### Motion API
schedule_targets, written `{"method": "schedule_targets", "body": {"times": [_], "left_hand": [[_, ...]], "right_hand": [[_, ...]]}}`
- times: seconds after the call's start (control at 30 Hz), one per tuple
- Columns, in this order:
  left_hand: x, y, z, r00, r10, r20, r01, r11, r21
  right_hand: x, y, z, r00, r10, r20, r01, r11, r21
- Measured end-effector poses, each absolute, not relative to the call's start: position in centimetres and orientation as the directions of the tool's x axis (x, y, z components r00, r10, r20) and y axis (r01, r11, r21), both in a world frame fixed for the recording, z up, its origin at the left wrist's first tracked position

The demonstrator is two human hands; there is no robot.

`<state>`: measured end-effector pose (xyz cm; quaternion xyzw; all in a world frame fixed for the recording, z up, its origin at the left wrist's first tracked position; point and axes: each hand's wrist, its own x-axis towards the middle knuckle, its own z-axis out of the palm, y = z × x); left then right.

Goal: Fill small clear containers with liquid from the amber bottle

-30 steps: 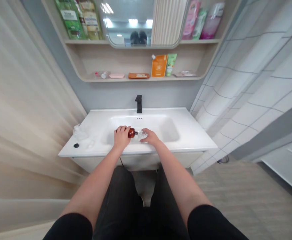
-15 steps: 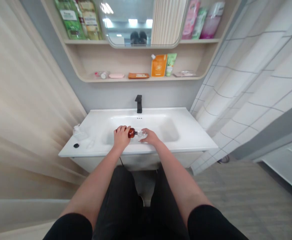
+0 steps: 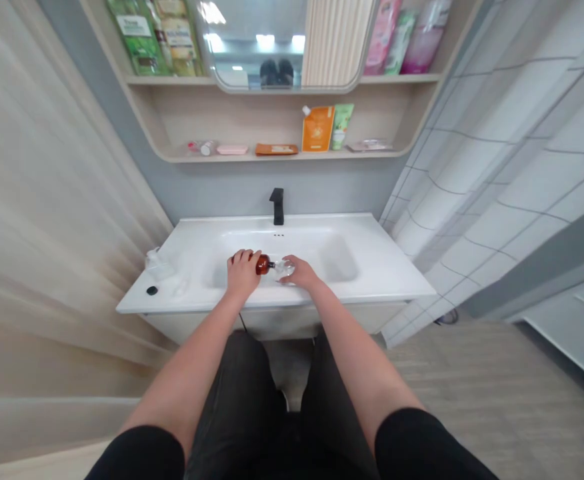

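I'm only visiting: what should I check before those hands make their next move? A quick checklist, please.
1. Brown bottle held in the left hand: ok.
2. Clear container held in the right hand: ok.
3. Bottle's dark neck pointing toward the container: ok.
4. Both held over the sink: ok.
5. Liquid level inside the container: cannot tell.
6. Small black object on the counter, away from both hands: ok.

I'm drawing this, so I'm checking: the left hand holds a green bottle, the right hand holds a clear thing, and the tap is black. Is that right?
Almost: the bottle in the left hand is reddish-brown, not green, as the head view shows. The right hand does hold a clear thing, and the tap is black.
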<state>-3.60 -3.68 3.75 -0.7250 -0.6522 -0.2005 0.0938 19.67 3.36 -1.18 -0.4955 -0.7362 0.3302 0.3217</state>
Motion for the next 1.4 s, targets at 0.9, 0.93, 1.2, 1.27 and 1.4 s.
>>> {"method": "schedule_targets", "body": {"times": [0.9,0.93,1.2,1.27,1.4], "left_hand": [[-3.64,-3.75,3.68,0.084,0.902,0.423,0.981,-0.149,0.123],[-3.68,-3.72,3.62,0.086,0.900,0.426,0.980,-0.154,0.126],[-3.85,-3.45,3.09,0.101,0.878,0.467,0.977,-0.177,0.123],[-3.85,-3.42,3.04,0.100,0.876,0.471,0.975,-0.180,0.128],[-3.82,-3.45,3.11,0.103,0.878,0.467,0.976,-0.181,0.125]], "right_hand": [[19.58,3.00,-0.60,-0.299,0.944,0.140,0.530,0.286,-0.798],[19.57,2.99,-0.59,-0.299,0.944,0.142,0.533,0.288,-0.795],[19.58,2.94,-0.54,-0.298,0.944,0.141,0.533,0.287,-0.796],[19.57,2.91,-0.50,-0.296,0.945,0.138,0.532,0.283,-0.798],[19.57,2.83,-0.40,-0.295,0.946,0.137,0.534,0.282,-0.797]]}}
